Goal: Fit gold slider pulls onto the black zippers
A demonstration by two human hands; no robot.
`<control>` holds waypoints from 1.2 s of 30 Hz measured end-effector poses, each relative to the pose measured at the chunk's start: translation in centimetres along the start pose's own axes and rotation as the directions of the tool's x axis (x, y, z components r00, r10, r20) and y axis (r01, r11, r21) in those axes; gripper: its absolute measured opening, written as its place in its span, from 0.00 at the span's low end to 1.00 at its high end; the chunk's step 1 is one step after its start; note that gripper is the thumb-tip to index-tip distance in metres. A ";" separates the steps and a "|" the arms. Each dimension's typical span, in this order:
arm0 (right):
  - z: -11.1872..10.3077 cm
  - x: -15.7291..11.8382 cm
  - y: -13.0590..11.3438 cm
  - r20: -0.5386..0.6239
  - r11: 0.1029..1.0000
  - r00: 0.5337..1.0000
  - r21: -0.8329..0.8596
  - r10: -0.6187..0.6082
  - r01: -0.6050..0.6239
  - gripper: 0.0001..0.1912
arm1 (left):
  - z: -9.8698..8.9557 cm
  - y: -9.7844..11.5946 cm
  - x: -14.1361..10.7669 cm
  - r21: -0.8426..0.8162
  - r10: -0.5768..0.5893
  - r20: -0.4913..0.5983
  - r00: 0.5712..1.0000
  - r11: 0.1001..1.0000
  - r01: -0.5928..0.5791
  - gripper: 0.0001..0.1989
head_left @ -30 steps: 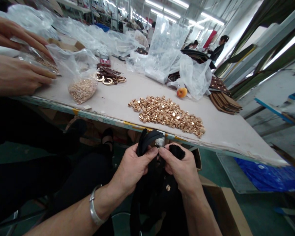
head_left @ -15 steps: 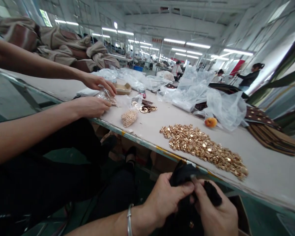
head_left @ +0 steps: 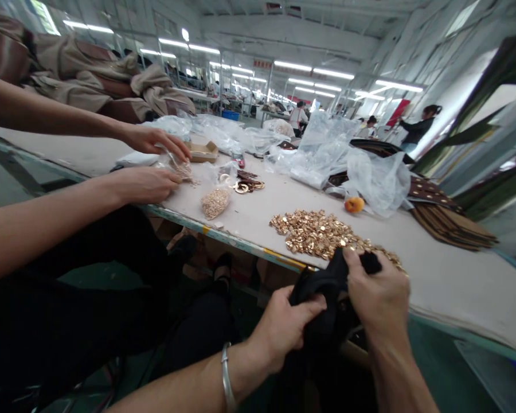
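Black cloth (head_left: 327,312) is stretched between my two hands at the table's front edge. My left hand (head_left: 279,324), with a silver bangle on its wrist, is closed on the cloth, thumb on top. Higher up and to the right, my right hand (head_left: 380,287) grips the cloth too, and a dark tuft pokes out between its fingers. Just beyond lies a pile of small gold metal pieces (head_left: 313,232), partly hidden by my right hand. Whether my fingers also hold a small piece cannot be made out.
At the left, a co-worker's hands (head_left: 155,183) handle a clear bag of small pieces. Another filled bag (head_left: 215,203), gold rings (head_left: 242,187), a cardboard box (head_left: 204,152), plastic bags (head_left: 318,155), an orange fruit (head_left: 354,205) and stacked brown pieces (head_left: 451,223) lie on the table (head_left: 460,287).
My right hand has risen away from my left, over the near side of the gold pile, pulling the black cloth up. The whole view has shifted slightly.
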State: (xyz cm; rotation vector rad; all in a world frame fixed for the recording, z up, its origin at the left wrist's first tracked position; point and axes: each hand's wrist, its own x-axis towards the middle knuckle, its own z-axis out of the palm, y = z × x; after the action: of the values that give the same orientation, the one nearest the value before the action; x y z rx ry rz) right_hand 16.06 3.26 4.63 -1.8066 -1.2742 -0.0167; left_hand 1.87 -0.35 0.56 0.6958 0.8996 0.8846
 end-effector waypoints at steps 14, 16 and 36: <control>-1.6 -0.6 0.1 0.324 0.936 0.931 0.350 -0.169 0.049 0.12 | -0.2 -0.7 -1.2 -0.029 -0.053 0.047 0.998 0.998 0.054 0.14; -1.1 -0.2 0.2 0.284 0.958 0.928 0.222 -0.242 0.182 0.10 | -0.4 -0.9 -1.2 -0.051 -0.025 0.034 0.999 0.998 0.027 0.16; -2.3 -2.2 0.4 0.319 0.918 0.867 0.235 -0.382 0.318 0.05 | -1.6 -0.4 -0.7 -0.372 -0.085 0.237 0.968 0.912 0.171 0.07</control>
State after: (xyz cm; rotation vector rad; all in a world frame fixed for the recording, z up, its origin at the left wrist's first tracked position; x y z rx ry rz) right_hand 16.38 0.05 4.64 -1.4439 -1.7975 0.2278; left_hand 0.43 -0.93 -0.25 0.3709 0.5432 0.8201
